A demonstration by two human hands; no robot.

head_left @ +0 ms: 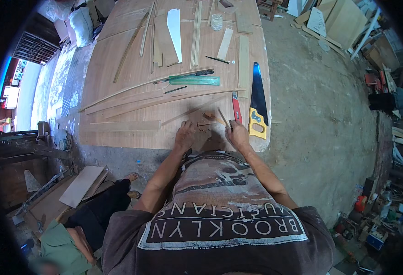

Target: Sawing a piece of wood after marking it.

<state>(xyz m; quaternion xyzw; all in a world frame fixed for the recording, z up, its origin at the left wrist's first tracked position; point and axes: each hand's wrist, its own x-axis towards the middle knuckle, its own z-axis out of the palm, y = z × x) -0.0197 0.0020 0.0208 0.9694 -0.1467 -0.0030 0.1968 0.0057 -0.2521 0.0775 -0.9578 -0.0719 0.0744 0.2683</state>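
Head view: from where I stand, the right hand (238,136) is closed around a slim stick (223,117) that juts past the fingers, away from the body and slightly leftward. The left hand (186,135) is down at the worktable (133,137) with fingers bent; whether it grips anything, I can't tell. Small wood pieces (208,116) lie between the two hands, left of the stick. A red cutter (236,109) lies just beyond the right hand, and a yellow-handled saw (258,98) to its right.
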